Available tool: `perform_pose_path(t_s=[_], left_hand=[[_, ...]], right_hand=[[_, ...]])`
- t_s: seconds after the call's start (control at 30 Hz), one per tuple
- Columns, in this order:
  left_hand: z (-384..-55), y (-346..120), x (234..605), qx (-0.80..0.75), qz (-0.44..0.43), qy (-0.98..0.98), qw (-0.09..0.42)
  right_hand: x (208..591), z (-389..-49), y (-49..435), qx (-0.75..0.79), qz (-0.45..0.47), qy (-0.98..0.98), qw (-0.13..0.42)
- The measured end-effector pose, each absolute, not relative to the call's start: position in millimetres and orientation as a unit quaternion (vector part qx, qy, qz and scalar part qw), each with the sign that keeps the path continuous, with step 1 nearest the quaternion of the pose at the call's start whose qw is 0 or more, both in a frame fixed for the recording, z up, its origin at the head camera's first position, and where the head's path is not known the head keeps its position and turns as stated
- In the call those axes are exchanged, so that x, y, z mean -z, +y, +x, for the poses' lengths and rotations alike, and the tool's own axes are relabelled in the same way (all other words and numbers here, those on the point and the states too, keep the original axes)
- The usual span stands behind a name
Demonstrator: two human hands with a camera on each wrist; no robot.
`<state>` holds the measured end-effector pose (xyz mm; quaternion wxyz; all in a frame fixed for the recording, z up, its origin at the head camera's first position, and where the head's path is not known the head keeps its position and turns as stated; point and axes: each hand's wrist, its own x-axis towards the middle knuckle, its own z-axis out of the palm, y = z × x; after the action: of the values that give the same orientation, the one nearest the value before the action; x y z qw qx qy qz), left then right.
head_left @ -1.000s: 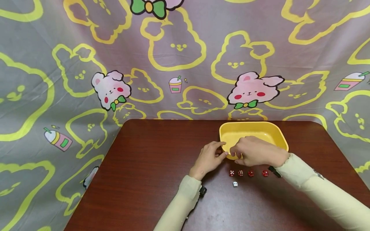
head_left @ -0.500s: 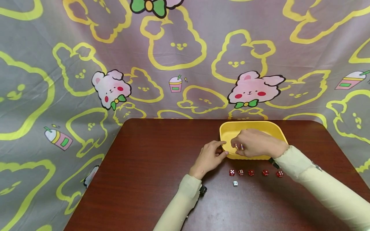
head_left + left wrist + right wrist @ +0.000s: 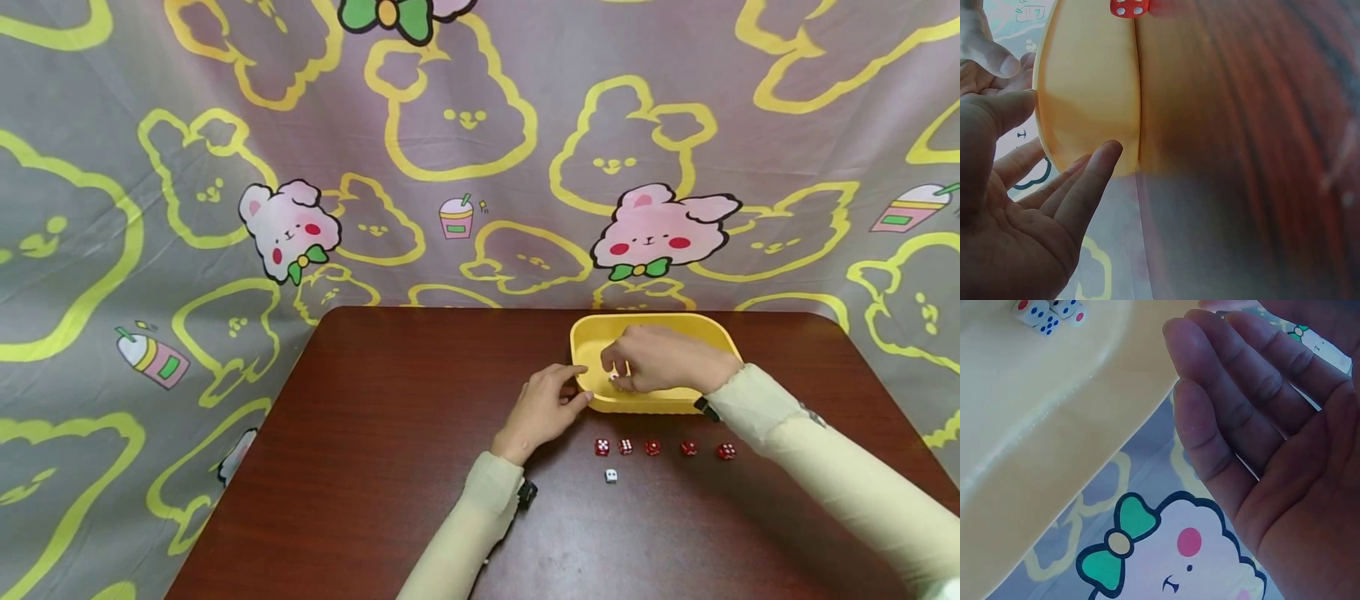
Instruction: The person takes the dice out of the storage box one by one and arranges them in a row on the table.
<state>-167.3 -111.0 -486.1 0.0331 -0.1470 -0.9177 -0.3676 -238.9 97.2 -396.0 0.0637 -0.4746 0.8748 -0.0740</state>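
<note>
My left hand (image 3: 542,412) rests at the left rim of a yellow basin (image 3: 720,333). In the left wrist view its thumb (image 3: 1019,109) touches the rim, and a nearly straight finger (image 3: 1100,165) lies along the outer wall. Inside the basin, my right hand (image 3: 663,358) reaches down with a gap between thumb and index finger. A white die (image 3: 614,377) shows in that gap in the head view. Several white dice (image 3: 1044,314) with red and blue dots lie on the basin floor in the right wrist view; the right thumb and index tips are mostly hidden there.
A row of red dice (image 3: 652,447) lies on the dark wooden table (image 3: 420,400) in front of the basin. One white die (image 3: 611,477) lies nearer, below the row's left part. A patterned cloth (image 3: 510,133) hangs behind the table.
My right hand has moved from the basin's near edge farther back inside it, uncovering the rightmost red die. The left hand stays at the rim.
</note>
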Motion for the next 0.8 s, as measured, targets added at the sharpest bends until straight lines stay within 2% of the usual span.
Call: perform_pose_path(t_s=[0.2,0.8], left_hand=[[-168,-111,487,0.368,-0.145,-0.918,0.034],[-167,-111,486,0.371,-0.138,-0.918,0.027]], right_hand=[[396,-246,97,0.074,-0.460,0.880,0.087],[402,-268,97,0.045,-0.467,0.878,0.091]])
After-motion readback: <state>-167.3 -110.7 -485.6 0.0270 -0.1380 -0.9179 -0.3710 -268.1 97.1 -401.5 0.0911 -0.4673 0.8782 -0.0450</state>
